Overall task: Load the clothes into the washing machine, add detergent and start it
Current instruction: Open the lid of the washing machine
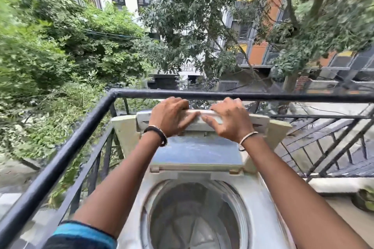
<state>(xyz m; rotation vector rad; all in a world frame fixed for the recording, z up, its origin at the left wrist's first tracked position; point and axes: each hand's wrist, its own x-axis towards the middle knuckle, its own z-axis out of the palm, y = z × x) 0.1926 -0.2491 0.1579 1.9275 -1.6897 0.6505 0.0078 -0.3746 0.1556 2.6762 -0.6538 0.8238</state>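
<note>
A white top-loading washing machine (261, 204) stands on a balcony right below me. Its folding lid (197, 151), with a bluish window, is raised and folded back toward the railing. The round drum (194, 222) lies open under it, and I see no clothes inside. My left hand (171, 116) grips the lid's top edge on the left. My right hand (230, 119) grips the same edge on the right. Both wrists wear bracelets. No clothes or detergent are in view.
A black metal railing (66, 147) runs close along the machine's left side and across behind the lid. Beyond it are trees, a street far below and buildings. A green round object (364, 200) sits on the ledge at the right.
</note>
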